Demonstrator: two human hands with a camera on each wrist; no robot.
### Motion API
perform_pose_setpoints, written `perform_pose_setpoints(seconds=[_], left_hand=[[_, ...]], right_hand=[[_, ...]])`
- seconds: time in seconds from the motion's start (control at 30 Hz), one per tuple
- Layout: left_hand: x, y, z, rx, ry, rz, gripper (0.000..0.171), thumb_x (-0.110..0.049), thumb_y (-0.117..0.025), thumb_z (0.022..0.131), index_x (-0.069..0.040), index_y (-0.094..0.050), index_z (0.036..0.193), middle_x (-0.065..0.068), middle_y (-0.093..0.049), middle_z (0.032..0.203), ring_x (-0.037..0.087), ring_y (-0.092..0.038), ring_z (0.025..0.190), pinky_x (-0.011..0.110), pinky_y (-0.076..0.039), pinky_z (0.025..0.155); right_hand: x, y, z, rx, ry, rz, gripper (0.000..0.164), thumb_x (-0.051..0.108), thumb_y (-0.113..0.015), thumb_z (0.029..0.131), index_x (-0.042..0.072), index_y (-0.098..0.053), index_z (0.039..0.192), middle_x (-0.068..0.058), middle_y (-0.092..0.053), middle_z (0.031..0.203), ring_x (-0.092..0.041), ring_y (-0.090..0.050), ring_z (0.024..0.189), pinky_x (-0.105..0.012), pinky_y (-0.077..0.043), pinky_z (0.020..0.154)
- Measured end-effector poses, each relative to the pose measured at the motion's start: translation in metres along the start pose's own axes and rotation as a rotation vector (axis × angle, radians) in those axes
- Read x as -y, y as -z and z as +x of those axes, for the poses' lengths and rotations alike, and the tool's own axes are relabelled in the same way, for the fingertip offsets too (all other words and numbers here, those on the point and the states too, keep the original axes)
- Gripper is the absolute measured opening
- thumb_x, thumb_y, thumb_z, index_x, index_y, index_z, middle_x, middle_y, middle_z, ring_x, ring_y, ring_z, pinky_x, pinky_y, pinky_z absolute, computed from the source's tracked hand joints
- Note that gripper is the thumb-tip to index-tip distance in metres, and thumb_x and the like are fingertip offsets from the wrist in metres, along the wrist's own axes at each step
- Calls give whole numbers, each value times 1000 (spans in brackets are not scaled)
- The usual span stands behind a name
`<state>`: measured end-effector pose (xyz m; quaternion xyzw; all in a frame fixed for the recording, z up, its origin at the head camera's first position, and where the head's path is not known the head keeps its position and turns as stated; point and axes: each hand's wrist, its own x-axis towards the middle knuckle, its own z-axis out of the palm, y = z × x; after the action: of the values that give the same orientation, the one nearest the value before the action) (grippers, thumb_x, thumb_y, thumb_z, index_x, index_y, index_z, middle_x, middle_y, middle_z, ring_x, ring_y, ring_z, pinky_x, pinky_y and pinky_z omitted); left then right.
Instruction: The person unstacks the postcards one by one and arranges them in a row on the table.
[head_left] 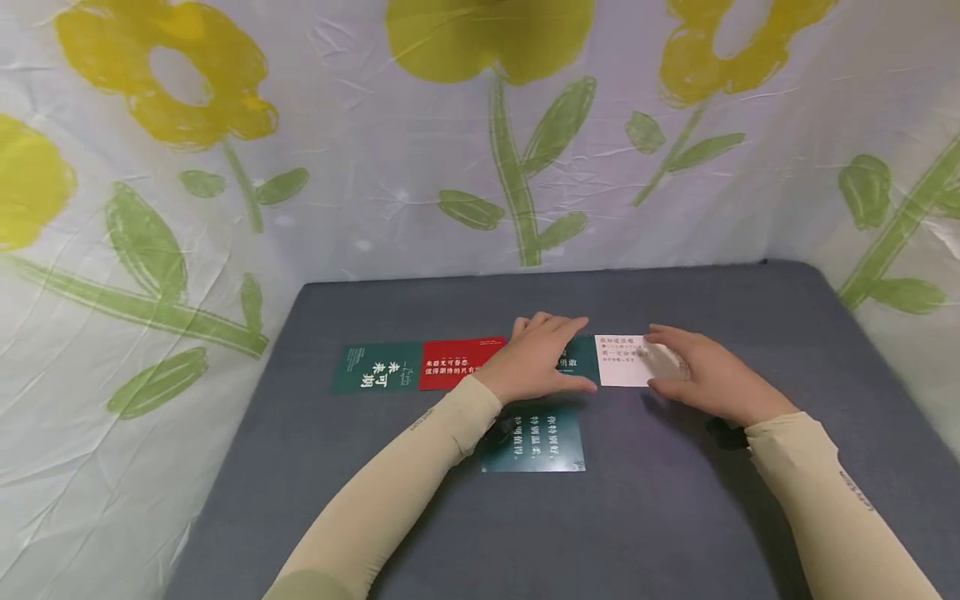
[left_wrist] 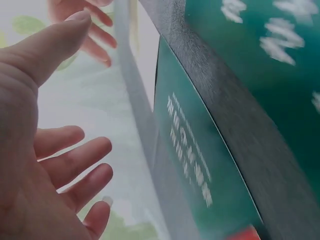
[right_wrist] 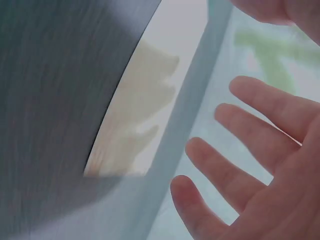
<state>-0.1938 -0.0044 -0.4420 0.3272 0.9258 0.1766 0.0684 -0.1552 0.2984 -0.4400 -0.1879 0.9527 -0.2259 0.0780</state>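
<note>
My left hand is spread over the row of cards, thumb and fingers apart with nothing between them. It covers part of a red card and of a dark green card, whose white print shows in the left wrist view. At the row's right end lies a white card with printed lines. Around that card's right end, my right hand holds its thumb and fingers apart, its shadow falling on the white surface. The right wrist view shows these fingers spread and empty.
A green card with large white characters forms the row's left end. Nearer me, a glossy teal card lies below the row, partly behind my left wrist. The grey table meets a flowered cloth at the back and sides.
</note>
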Motion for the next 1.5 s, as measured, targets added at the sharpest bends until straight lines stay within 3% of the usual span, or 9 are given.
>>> perform_pose_setpoints(seconds=[0.13,0.33,0.5,0.57,0.77,1.23,1.5], left_hand=[[11,7,-36,-8,5,-36,104,-68,-80,86,-22,-38,169,0,-52,163,20,-45,146,50,-37,121],[23,5,-86,6,34,-98,103,-64,-83,86,-22,-38,169,0,-59,157,20,-57,141,53,-38,123],[31,3,-117,-5,70,-83,103,-62,-85,85,-24,-39,168,0,-58,160,24,-56,146,62,-34,128],[34,2,-124,-10,81,-78,101,-61,-86,84,-24,-42,167,0,-58,160,24,-56,146,58,-36,127],[36,-2,-135,1,64,-41,96,-62,-85,85,-21,-48,164,0,-61,157,22,-59,143,52,-40,124],[31,-6,-137,96,32,70,102,-56,-92,79,-17,-49,163,1,-59,157,22,-54,142,47,-41,121],[30,-4,-138,102,36,86,95,-50,-94,80,-13,-55,158,3,-63,153,23,-57,140,46,-44,116]], right_hand=[[34,-18,-2,-43,91,-40,70,28,-83,94,7,-56,155,-20,-54,162,-44,-53,146,-64,-46,116],[81,-51,-8,-60,219,-54,72,32,-88,90,6,-61,151,-14,-63,154,-39,-57,145,-62,-46,119],[107,-72,-11,-36,256,-57,76,41,-90,87,10,-63,151,-9,-62,156,-35,-58,146,-60,-47,119],[111,-77,-11,-36,261,-62,76,42,-91,86,11,-63,150,-8,-61,156,-33,-58,146,-59,-48,119],[116,-87,-11,-12,248,-53,77,46,-91,85,14,-64,150,-8,-60,158,-32,-57,146,-60,-47,119],[116,-89,-14,12,217,-68,84,44,-96,79,13,-64,150,-9,-60,158,-33,-56,146,-61,-47,118],[113,-91,-12,0,229,-64,77,39,-96,79,13,-67,146,-6,-65,150,-29,-60,141,-59,-49,116]])
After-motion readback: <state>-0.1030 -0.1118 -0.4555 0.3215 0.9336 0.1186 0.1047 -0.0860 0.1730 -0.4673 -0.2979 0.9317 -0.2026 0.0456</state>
